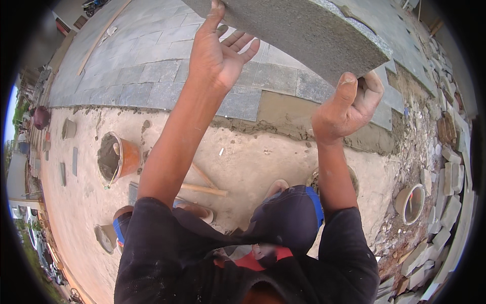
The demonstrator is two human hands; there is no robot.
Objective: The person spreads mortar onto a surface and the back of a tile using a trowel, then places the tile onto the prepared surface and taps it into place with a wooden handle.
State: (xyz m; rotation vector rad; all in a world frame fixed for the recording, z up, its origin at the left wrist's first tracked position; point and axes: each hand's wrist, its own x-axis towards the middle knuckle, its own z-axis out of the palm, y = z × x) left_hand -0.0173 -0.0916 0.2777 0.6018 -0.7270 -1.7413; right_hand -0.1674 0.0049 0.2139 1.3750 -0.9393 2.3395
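A grey stone paving slab point(298, 33) is raised in front of me, tilted, with its rough broken edge toward the upper right. My left hand point(218, 61) grips its lower left edge, one digit up against the face and the other fingers partly spread beneath. At the lower right corner, my right hand point(349, 106) holds the slab with bent fingers, some of them hidden. Below it lies a bed of wet mortar point(283, 114), bordered by laid grey paving tiles point(240, 104).
An orange bucket point(129, 157) of mortar stands to the left, with another bucket point(105, 238) nearer me. A wooden-handled tool point(202, 189) lies by my feet. On the right are a pale bucket point(410, 203), rubble and stacked stone pieces point(450, 207).
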